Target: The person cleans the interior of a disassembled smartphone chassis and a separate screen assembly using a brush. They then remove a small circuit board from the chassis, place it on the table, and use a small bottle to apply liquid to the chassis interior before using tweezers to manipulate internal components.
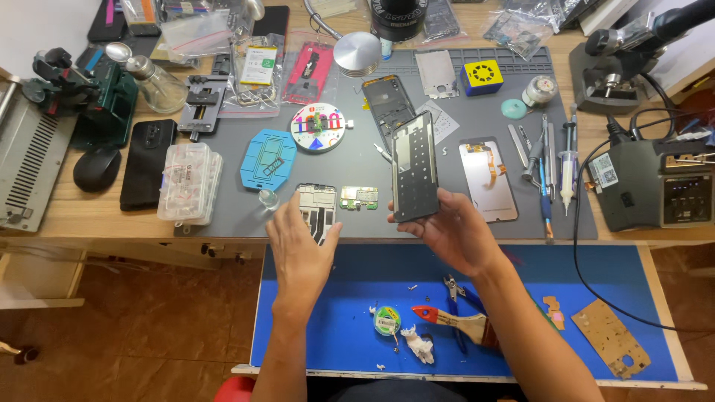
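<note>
My right hand (pixel 453 232) holds a black phone frame (pixel 414 167) upright by its lower end, above the front edge of the grey work mat (pixel 357 160). My left hand (pixel 299 249) is open, fingers spread, resting on a stripped phone body (pixel 317 205) lying on the mat. A small green circuit board (pixel 359 197) lies just right of that body. Another phone frame (pixel 387 104) lies behind the held one, and a phone screen with an orange flex cable (pixel 489 177) lies to the right.
Tweezers and a syringe (pixel 551 160) lie at the mat's right, beside a soldering station (pixel 659 186) and a microscope (pixel 622 56). A black phone (pixel 147 164), a mouse (pixel 97 167) and a clear parts box (pixel 190 182) sit left. The blue tray (pixel 350 298) holds a brush (pixel 454 318), pliers and solder wick.
</note>
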